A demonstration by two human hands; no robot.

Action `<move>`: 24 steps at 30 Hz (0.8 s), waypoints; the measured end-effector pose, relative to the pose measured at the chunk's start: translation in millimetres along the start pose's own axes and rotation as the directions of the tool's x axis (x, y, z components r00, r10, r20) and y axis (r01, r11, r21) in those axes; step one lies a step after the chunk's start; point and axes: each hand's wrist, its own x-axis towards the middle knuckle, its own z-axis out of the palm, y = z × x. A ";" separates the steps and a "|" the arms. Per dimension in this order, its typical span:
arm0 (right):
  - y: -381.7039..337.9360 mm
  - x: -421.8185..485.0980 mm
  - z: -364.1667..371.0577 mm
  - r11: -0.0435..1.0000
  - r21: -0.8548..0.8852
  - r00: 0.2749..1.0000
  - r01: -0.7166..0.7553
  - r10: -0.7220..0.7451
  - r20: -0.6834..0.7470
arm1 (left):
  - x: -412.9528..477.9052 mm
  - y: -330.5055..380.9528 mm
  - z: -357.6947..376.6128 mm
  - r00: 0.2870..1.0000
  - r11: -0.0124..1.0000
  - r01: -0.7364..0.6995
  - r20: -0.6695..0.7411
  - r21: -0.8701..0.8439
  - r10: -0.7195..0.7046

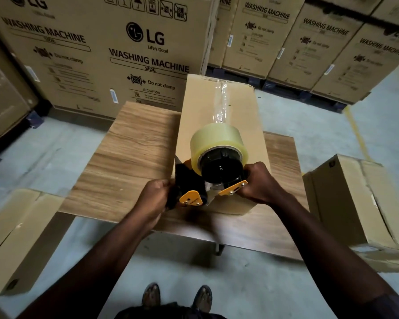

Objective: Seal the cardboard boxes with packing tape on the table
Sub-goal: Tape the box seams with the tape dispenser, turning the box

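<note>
1. Warehouse with a grey concrete floor; I see a wood-grain table (129, 157).
2. Toward its near edge, the left hand (156, 195) curls round the tape dispenser (219, 171) handle; the right hand (262, 184) pinches its yellow side plate.
3. The dispenser sits at the near end of the cardboard box (198, 111), whose long axis runs straight away from both hands.
4. Glossy clear tape (220, 100) lines the top seam; I judge cutting comes next.
5. Printed cartons (101, 54) stand behind.

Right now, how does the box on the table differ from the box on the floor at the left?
The table box sits on the table with clear tape along its top seam; the left box lies on the floor, its seam gaping, no tape visible. Both are plain brown cardboard.
</note>
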 end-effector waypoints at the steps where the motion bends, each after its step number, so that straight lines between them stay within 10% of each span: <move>1: 1.1 2.7 -4.1 1.000 -0.031 1.000 0.002 -0.002 -0.003 | 2.8 3.6 -5.7 1.000 1.000 -0.001 -0.005 0.000 0.001; 17: 0.8 29.4 -2.4 0.964 -0.264 0.990 -0.032 0.067 0.124 | 38.8 -11.2 -26.1 0.906 0.809 -0.338 -0.066 0.480 0.418; 24: -6.5 27.4 -5.7 0.961 -0.273 0.981 -0.048 0.097 0.168 | 65.9 -41.7 -20.4 0.997 0.962 0.066 0.020 0.264 -0.074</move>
